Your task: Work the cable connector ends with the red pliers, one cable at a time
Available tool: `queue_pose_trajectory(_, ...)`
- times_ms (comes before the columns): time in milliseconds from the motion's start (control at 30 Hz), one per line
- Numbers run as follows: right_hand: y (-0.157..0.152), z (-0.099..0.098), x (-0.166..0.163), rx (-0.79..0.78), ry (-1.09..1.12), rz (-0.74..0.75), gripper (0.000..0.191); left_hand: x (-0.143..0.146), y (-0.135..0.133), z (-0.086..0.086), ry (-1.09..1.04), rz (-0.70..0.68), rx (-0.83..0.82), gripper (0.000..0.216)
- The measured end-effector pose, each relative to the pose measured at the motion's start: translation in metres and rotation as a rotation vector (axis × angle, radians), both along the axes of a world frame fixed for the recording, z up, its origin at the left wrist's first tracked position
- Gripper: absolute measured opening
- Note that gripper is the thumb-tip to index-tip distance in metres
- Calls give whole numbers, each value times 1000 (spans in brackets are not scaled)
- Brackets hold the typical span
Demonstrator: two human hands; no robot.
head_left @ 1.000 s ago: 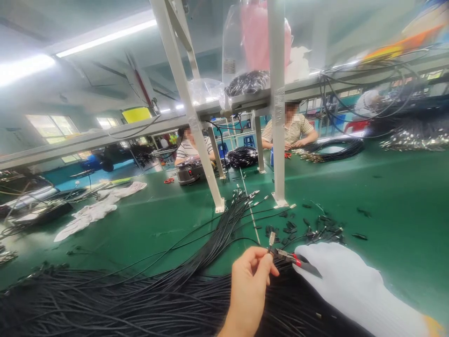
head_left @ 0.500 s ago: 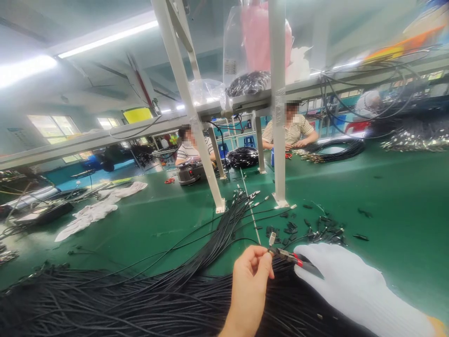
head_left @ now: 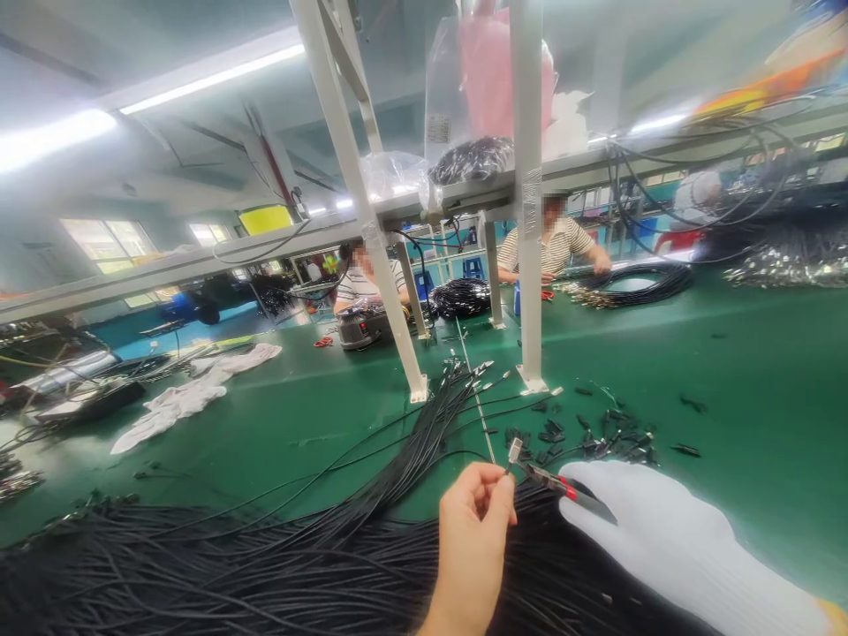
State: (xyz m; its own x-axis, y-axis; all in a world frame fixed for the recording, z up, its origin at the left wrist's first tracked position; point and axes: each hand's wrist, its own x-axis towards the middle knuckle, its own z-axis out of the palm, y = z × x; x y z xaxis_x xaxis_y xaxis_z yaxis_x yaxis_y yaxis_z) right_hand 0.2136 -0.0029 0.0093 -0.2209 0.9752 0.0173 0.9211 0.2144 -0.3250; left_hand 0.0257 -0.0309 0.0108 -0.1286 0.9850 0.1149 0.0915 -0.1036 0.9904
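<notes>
My bare left hand (head_left: 473, 530) pinches a black cable just below its silver USB-type plug (head_left: 515, 450), which points upward. Wearing a white glove, my right hand (head_left: 649, 503) grips red-handled pliers (head_left: 563, 488). Their metal jaws lie just right of the plug, close to my left fingertips; whether they touch the cable is not clear. Under both hands spreads a large heap of black cables (head_left: 265, 574). A bundle of cables (head_left: 430, 424) runs from it up the table, plug ends away from me. Small black pieces (head_left: 616, 433) lie scattered beyond my right hand.
Two white posts (head_left: 530, 265) of a shelf frame stand on the green table (head_left: 748, 380). A crumpled white cloth (head_left: 192, 397) lies left. Across the table sit two people, near a coiled cable bundle (head_left: 636, 287) and a dark round device (head_left: 358, 329).
The pliers' jaws have drawn slightly right, away from the plug and my left fingers. My left hand stays nearly still. Across the table, one person's arm has shifted toward the coiled cables.
</notes>
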Motion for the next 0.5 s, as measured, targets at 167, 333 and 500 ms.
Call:
queue_pose_trajectory(167,0,-4,-1,59,-5,12,33,0,1,0,-15,24,5,24)
queue_pose_trajectory(333,-1,-7,-1,172,-16,64,29,0,2,0,-11,31,-2,23)
queue_pose_trajectory(500,-2,-7,-2,192,-8,71,25,1,2,-3,-20,29,-15,23)
